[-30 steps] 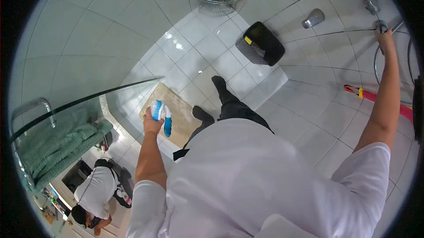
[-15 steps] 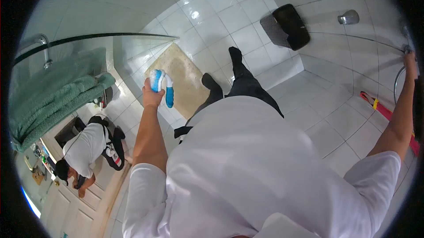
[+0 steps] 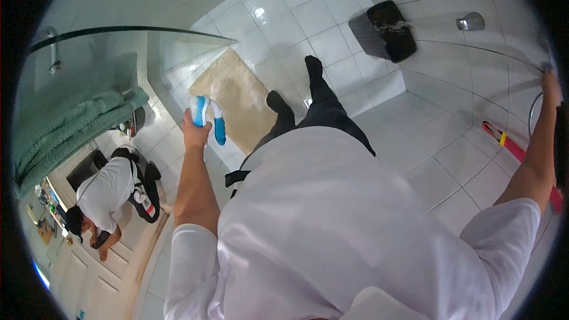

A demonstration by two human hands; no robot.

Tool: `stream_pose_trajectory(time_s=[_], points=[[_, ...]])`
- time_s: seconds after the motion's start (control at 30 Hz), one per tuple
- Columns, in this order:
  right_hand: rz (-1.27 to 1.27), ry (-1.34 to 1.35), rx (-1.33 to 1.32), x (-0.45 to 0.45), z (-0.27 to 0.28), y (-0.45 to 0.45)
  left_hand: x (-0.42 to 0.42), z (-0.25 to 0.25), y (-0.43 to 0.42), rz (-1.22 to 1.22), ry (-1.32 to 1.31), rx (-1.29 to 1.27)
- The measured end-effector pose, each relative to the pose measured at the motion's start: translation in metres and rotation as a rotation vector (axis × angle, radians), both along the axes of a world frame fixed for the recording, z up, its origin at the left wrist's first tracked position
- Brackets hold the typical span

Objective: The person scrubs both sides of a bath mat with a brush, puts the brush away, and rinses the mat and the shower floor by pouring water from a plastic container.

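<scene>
My left hand [image 3: 195, 135] is closed around a blue-and-white scrub brush [image 3: 201, 110], held above the beige mat. The brush's blue-tipped handle [image 3: 220, 132] hangs out to the right of my fingers. At the far right edge, my right hand [image 3: 550, 80] reaches to a tap on the tiled wall; its fingers look closed on it, though the spot is dim and partly hidden. A shower hose [image 3: 531, 112] curves below that hand. Water [image 3: 396, 25] streaks over the opening of a black bin [image 3: 403, 44], in line with a metal spout [image 3: 470, 21] on the wall.
A beige mat [image 3: 228, 77] lies on the white tiles by my feet. To the left are a glass panel edge [image 3: 130, 28] and green towels [image 3: 77, 136]. Beyond them another person [image 3: 109, 195] bends by a white door. A red strap-like item [image 3: 512, 148] lies at right.
Water now shows at the bin, where none showed before. My left hand with the brush has shifted slightly left in view. My right hand stays at the wall.
</scene>
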State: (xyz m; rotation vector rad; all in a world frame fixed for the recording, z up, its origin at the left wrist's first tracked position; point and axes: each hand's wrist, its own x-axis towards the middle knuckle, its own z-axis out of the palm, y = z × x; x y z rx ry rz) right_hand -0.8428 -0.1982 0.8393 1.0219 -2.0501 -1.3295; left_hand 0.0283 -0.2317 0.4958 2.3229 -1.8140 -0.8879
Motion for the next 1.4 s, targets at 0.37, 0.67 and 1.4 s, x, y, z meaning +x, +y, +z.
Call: stream_pose_trajectory(time_s=[0.37, 0.67, 1.4], points=[[-0.289, -0.181, -0.711, -0.022, 0.003, 0.010, 0.000, -0.010, 0.009, 0.026, 0.057, 0.026], [-0.285, -0.203, -0.349, -0.060, 0.004, 0.003, 0.009, -0.010, 0.007, 0.012, 0.004, -0.034], [0.156, -1.824, 0.082, 0.334, -0.284, -0.141, -0.033, 0.008, 0.028, 1.205, 0.397, -0.238]])
